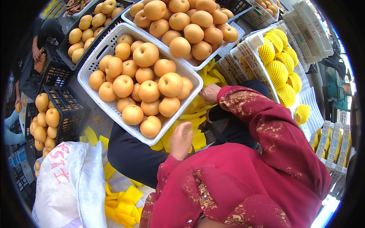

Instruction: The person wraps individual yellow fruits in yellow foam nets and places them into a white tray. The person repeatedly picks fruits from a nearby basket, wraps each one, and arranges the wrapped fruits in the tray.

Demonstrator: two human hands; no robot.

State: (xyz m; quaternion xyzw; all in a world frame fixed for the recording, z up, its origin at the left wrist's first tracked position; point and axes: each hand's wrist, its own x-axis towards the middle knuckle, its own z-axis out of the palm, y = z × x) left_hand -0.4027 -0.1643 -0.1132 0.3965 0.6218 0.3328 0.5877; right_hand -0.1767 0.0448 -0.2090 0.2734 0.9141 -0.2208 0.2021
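Before me a white plastic crate [99, 101] holds many round brown Asian pears [149, 91]. My left hand [181, 141] is raised near the crate's closest corner, fingers apart, with nothing seen in it. Beyond the crate's right corner my right hand [210, 94] reaches down among yellow foam net sleeves [196, 116]. Its fingertips are partly hidden, so whether it grips a sleeve does not show. More of these flat sleeves lie under the crate's edge and between my legs.
A second white crate of pears [178, 21] adjoins behind. Right, a white crate [252, 54] holds pears in yellow foam [276, 72]. Black crates [70, 105] of pears stand left, with a person's hand [36, 53] beyond. A woven sack [68, 185] bearing writing lies front left.
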